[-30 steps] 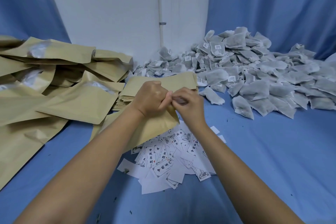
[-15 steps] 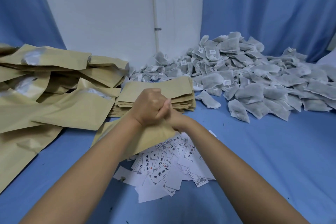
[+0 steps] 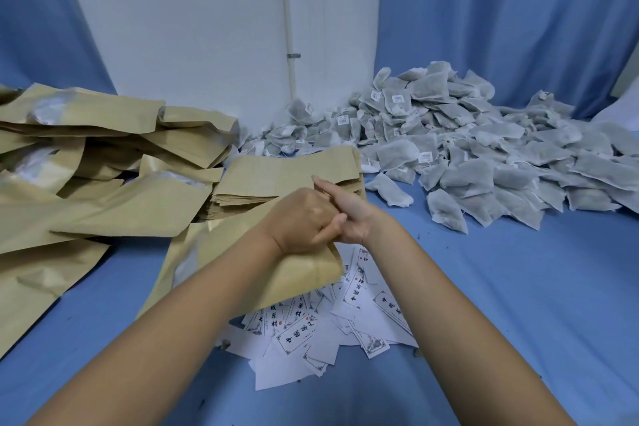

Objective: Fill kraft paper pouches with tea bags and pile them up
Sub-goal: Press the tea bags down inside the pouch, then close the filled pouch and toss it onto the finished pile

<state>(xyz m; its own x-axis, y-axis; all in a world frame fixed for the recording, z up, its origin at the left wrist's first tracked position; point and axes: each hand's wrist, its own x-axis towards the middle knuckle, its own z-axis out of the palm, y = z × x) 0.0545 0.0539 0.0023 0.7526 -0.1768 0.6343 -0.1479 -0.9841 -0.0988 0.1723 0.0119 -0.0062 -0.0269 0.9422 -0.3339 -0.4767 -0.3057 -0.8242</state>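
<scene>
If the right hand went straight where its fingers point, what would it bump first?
Probably the stack of flat kraft pouches: the right hand aims straight fingers up-left at its top sheet. Depth is unclear, so they might pass just above it.

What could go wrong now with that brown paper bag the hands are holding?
1. The left hand grips the brown kraft paper pouch only near its top. It might slip and drop onto the white printed paper cards below, scattering them.
2. The right hand has straight fingers at the pouch's mouth. A hard push could crease or tear the paper.
</scene>
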